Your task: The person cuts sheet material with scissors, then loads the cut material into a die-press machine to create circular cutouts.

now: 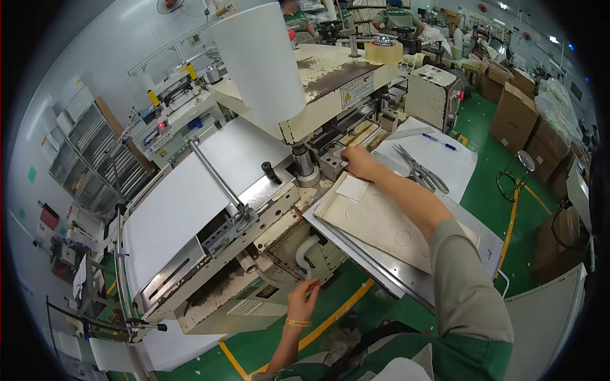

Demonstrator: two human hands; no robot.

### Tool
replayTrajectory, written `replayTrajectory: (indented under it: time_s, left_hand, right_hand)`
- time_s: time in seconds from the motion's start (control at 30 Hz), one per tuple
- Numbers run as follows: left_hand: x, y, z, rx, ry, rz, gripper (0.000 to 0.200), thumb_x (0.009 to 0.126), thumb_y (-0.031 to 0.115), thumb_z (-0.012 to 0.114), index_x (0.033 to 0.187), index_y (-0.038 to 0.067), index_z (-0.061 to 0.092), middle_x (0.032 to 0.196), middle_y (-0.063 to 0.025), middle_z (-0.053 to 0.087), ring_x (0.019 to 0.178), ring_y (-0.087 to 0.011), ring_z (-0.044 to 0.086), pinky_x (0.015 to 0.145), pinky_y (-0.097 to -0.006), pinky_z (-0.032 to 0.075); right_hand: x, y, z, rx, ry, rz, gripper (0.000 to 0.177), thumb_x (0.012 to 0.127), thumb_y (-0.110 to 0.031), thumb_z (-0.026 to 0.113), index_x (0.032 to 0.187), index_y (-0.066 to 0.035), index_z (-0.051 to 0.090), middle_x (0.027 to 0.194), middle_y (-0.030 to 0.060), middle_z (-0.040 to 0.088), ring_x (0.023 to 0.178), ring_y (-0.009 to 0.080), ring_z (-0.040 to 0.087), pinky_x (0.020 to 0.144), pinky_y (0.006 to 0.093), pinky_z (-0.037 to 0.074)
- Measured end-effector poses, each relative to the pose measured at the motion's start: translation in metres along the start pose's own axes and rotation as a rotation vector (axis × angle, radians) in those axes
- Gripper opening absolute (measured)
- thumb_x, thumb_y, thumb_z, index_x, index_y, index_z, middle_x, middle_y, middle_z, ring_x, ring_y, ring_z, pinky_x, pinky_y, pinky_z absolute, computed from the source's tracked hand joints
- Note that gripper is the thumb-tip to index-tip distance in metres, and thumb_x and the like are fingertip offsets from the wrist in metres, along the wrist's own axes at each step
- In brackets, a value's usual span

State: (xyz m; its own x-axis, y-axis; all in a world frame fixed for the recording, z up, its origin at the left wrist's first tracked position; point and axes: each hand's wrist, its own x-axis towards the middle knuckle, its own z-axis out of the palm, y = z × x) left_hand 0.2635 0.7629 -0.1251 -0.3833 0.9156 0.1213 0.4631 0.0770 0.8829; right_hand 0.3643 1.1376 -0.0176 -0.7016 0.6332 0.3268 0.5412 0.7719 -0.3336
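My right hand (359,161) reaches to the metal block (332,166) beside the press post, its fingers bent and partly hidden at the block's edge. What it holds, if anything, cannot be made out. Below it, a small white square (352,188) lies on a beige board (381,219) with circle marks. My left hand (304,301), with a yellow wristband, hangs in the air below the machine near a grey hose (306,251). Its fingers are slightly curled, thumb apart from them, with nothing visible between them. White sheet material (184,209) covers the machine bed on the left.
Scissors (420,171) and a blue pen (440,141) lie on white paper at the right. A white roll (259,63) stands above the press, a tape roll (384,52) on top. Cardboard boxes (512,114) stand at the right. Several people are in the background.
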Motion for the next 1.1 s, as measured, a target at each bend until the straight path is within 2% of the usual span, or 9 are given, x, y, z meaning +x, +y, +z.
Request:
replayTrajectory:
  time_s: [0.13,0.27,0.47,0.5,0.6,0.67,0.8,0.9,1.1]
  left_hand:
    - [-0.024,-0.017,0.009,0.051,0.108,-0.041,0.019,0.086,0.008,0.06,0.102,-0.001,0.064,0.092,-0.0118,0.069,0.086,-0.019,0.067,0.075,-0.0289,0.05]
    - [-0.057,-0.029,0.039,0.106,0.147,-0.079,0.015,0.085,0.008,0.059,0.097,0.001,0.065,0.088,-0.0134,0.068,0.078,-0.0233,0.066,0.07,-0.0328,0.05]
    - [-0.119,-0.035,0.153,0.258,0.046,-0.108,0.012,0.084,0.008,0.06,0.093,0.002,0.065,0.08,-0.0138,0.068,0.071,-0.0214,0.067,0.066,-0.0305,0.051]
    - [-0.132,-0.036,0.179,0.311,-0.037,-0.193,0.017,0.084,0.015,0.06,0.094,0.002,0.065,0.084,-0.018,0.067,0.078,-0.0323,0.066,0.068,-0.0378,0.051]
    - [-0.184,-0.061,0.269,0.481,-0.226,-0.29,0.023,0.08,0.022,0.062,0.095,0.004,0.066,0.087,-0.0191,0.066,0.083,-0.0347,0.064,0.074,-0.0405,0.052]
    - [-0.214,-0.073,0.315,0.514,-0.483,-0.219,0.03,0.079,0.031,0.066,0.099,0.01,0.067,0.09,-0.0155,0.067,0.088,-0.0319,0.064,0.076,-0.0348,0.051]
    - [-0.251,-0.138,0.375,0.383,-0.818,-0.548,0.033,0.071,0.027,0.065,0.098,0.009,0.068,0.096,-0.0164,0.067,0.094,-0.0369,0.062,0.084,-0.0401,0.049]
    - [-0.242,-0.107,0.408,0.478,-0.782,-0.712,0.031,0.072,0.026,0.064,0.096,0.007,0.068,0.092,-0.0165,0.067,0.09,-0.0353,0.063,0.081,-0.0401,0.05]
    - [-0.158,-0.075,0.542,0.517,-0.658,-0.76,0.029,0.075,0.025,0.061,0.091,0.002,0.068,0.083,-0.0169,0.067,0.082,-0.0321,0.066,0.075,-0.0401,0.051]
  right_hand:
    - [-0.013,0.018,-0.016,0.14,0.201,0.038,0.017,0.065,-0.008,0.066,0.081,-0.002,0.067,0.08,0.0208,0.064,0.08,0.038,0.062,0.074,0.0422,0.049]
    - [-0.049,0.024,-0.097,0.272,0.371,0.135,0.017,0.064,-0.013,0.072,0.075,-0.002,0.066,0.068,0.0162,0.062,0.065,0.0271,0.061,0.063,0.034,0.046]
    - [-0.217,0.099,-0.226,0.671,0.523,0.198,0.019,0.068,-0.015,0.075,0.069,0.0,0.062,0.059,-0.0006,0.055,0.054,0.0074,0.045,0.051,0.0253,0.035]
    - [-0.265,0.104,-0.254,0.568,0.56,0.2,0.019,0.068,-0.014,0.075,0.069,0.0,0.062,0.059,-0.0015,0.054,0.054,0.0064,0.043,0.051,0.0242,0.034]
    - [-0.402,0.177,-0.289,0.494,0.578,0.369,0.019,0.069,-0.015,0.075,0.072,0.0,0.063,0.061,-0.0011,0.055,0.057,0.0053,0.043,0.051,0.0234,0.034]
    - [-0.485,0.221,-0.302,0.502,0.592,0.534,0.018,0.069,-0.014,0.075,0.072,0.0,0.063,0.063,-0.0009,0.056,0.058,0.0054,0.045,0.053,0.0229,0.035]
    - [-0.59,0.295,-0.307,0.692,0.664,0.778,0.013,0.071,-0.007,0.074,0.073,0.0,0.063,0.067,0.0004,0.059,0.061,0.0055,0.05,0.056,0.0227,0.039]
    - [-0.615,0.357,-0.299,0.805,0.686,0.81,0.012,0.072,-0.005,0.073,0.074,0.001,0.063,0.071,0.0029,0.063,0.063,0.0072,0.054,0.058,0.0235,0.042]
    - [-0.602,0.519,-0.303,0.848,0.665,0.847,0.014,0.073,-0.006,0.072,0.078,0.002,0.063,0.073,0.0044,0.063,0.064,0.0091,0.055,0.057,0.0237,0.041]
